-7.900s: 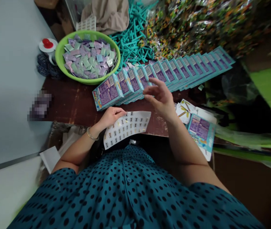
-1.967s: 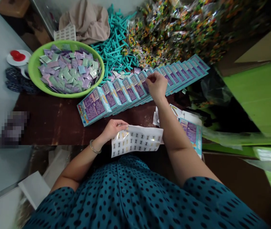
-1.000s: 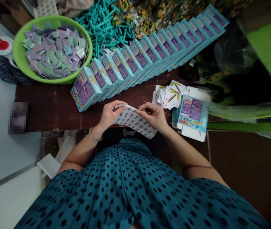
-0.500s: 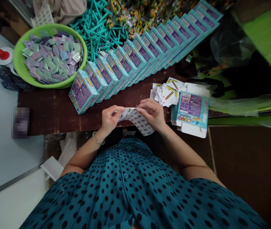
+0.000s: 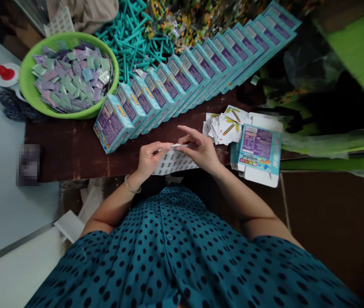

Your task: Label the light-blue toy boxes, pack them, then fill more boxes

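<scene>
Between my hands is a white sheet with rows of small dark printed marks; it looks like a sticker sheet. My left hand pinches its upper left edge between thumb and fingers. On the upper right edge, the thumb and a finger of my right hand are closed, with the index finger stretched out above. Whether a single sticker is between those fingertips is too small to tell. Just right of that hand lie a pile of white printed cards and a flattened teal and purple box.
Upright teal boxes run in a long diagonal row across the brown table. Behind them are a green basin of small packets, a heap of teal hammer-shaped pieces and orange-green bagged pieces.
My right hand has shifted slightly left along the sheet's top edge and its index finger has straightened. The sheet hangs flatter, its lower right end no longer curling downward.
</scene>
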`<state>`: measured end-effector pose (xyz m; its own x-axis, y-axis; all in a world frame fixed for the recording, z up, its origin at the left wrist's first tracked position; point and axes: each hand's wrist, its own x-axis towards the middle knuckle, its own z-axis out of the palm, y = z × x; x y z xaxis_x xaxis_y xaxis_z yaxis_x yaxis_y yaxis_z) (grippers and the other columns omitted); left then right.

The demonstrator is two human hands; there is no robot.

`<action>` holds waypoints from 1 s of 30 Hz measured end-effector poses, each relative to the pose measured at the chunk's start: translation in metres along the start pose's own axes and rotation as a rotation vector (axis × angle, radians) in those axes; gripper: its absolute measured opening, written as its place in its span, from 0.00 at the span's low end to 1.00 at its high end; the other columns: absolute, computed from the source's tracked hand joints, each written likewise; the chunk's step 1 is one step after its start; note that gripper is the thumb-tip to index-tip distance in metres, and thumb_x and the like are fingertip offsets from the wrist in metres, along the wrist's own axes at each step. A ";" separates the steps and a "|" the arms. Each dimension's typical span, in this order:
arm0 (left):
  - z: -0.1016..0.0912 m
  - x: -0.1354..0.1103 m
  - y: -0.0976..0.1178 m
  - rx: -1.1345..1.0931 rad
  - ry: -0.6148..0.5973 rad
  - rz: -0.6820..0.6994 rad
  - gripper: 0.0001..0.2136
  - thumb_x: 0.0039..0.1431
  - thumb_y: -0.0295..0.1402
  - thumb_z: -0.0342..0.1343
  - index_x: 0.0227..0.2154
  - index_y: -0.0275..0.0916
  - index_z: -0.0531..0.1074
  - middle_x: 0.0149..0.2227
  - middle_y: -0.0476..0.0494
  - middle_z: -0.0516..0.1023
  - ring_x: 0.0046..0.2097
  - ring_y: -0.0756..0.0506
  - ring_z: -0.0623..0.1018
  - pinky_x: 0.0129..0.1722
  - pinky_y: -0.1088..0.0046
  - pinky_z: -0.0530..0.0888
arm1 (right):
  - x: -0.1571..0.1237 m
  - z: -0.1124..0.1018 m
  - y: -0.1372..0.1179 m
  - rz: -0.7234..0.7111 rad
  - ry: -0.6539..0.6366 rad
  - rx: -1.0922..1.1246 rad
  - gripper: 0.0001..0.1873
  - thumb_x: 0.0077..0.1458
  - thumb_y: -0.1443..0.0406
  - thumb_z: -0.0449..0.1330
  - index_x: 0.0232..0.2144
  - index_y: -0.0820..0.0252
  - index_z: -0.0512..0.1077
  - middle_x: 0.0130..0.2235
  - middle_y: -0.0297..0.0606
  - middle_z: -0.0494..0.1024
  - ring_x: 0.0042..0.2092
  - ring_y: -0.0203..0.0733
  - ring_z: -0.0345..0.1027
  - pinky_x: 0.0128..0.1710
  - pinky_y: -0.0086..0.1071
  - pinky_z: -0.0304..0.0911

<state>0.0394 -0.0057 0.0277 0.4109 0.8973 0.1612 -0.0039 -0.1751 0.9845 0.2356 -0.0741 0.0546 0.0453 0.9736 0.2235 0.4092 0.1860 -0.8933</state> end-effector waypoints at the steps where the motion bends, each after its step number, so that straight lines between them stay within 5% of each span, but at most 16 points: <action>1: 0.000 -0.001 0.001 0.021 -0.001 0.026 0.11 0.60 0.45 0.67 0.37 0.44 0.87 0.34 0.43 0.87 0.32 0.47 0.80 0.33 0.72 0.74 | 0.003 0.002 0.003 0.039 0.000 0.056 0.34 0.62 0.49 0.67 0.66 0.48 0.67 0.38 0.35 0.82 0.38 0.42 0.77 0.41 0.38 0.78; 10: 0.000 0.000 0.002 -0.038 0.017 -0.001 0.06 0.58 0.38 0.69 0.33 0.44 0.87 0.33 0.44 0.86 0.34 0.47 0.81 0.35 0.73 0.75 | 0.000 0.022 0.002 0.097 0.214 0.154 0.19 0.59 0.55 0.70 0.51 0.50 0.77 0.34 0.32 0.79 0.35 0.38 0.75 0.38 0.34 0.74; 18: 0.006 0.010 -0.002 -0.126 -0.028 -0.247 0.11 0.56 0.42 0.68 0.34 0.39 0.86 0.30 0.45 0.85 0.28 0.48 0.77 0.28 0.74 0.71 | 0.001 0.014 0.020 0.124 0.145 0.020 0.30 0.62 0.56 0.67 0.64 0.48 0.69 0.37 0.34 0.82 0.36 0.42 0.76 0.40 0.38 0.75; 26: 0.008 0.024 0.005 -0.251 -0.036 -0.370 0.15 0.52 0.46 0.69 0.28 0.37 0.82 0.23 0.49 0.77 0.23 0.52 0.69 0.24 0.75 0.64 | 0.019 0.003 0.012 -0.341 0.166 -0.299 0.21 0.65 0.67 0.63 0.59 0.47 0.75 0.39 0.36 0.84 0.43 0.44 0.77 0.45 0.41 0.76; 30: 0.001 0.032 0.005 -0.323 -0.014 -0.449 0.20 0.48 0.50 0.71 0.22 0.37 0.78 0.19 0.51 0.71 0.22 0.53 0.65 0.22 0.75 0.60 | 0.026 0.007 0.000 -0.378 0.100 -0.342 0.18 0.66 0.67 0.60 0.56 0.49 0.76 0.39 0.36 0.85 0.41 0.43 0.77 0.43 0.40 0.76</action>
<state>0.0536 0.0218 0.0377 0.4490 0.8491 -0.2783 -0.1039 0.3589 0.9276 0.2303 -0.0480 0.0579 -0.0833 0.8264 0.5569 0.6878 0.4520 -0.5679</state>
